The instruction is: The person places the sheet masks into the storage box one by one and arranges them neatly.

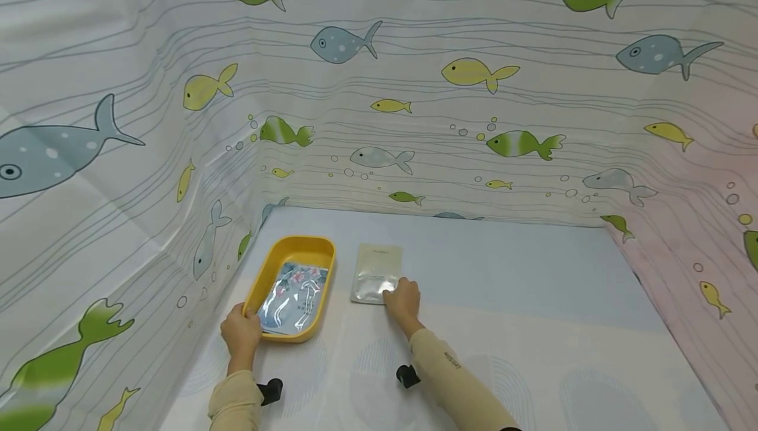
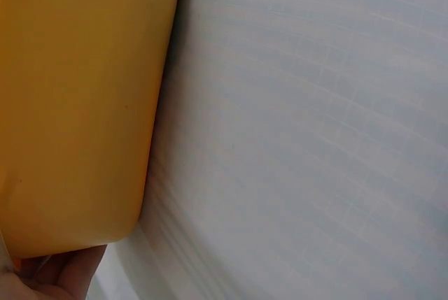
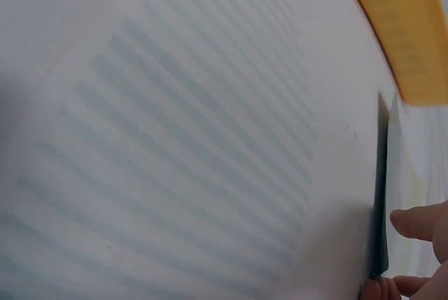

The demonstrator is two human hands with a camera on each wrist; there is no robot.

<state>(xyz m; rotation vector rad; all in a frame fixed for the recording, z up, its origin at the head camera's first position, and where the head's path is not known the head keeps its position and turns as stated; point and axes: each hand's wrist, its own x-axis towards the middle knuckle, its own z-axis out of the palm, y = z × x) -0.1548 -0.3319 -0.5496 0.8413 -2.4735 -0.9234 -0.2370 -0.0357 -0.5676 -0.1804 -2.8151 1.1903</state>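
Observation:
My left hand (image 1: 241,335) grips the near-left corner of a yellow plastic tray (image 1: 303,244). In the left wrist view the tray's outer side (image 2: 84,104) fills the left, with curled fingers (image 2: 78,268) at its lower end. Inside the tray lies a shiny blue packet (image 1: 296,293) with pink flowers. To the right of it is a flat pale beige sachet (image 1: 376,270) with small print. My right hand (image 1: 404,304) pinches its near-right corner. In the right wrist view the thumb (image 3: 413,222) is over the sachet (image 3: 400,174), with other fingers at its lower edge.
A white table (image 1: 503,273) with pale grey line patterns lies under everything. Fish-print sheeting (image 1: 414,141) rises like walls at the back and both sides, close to the tray on the left. Black pieces (image 1: 271,390) show at both wrists.

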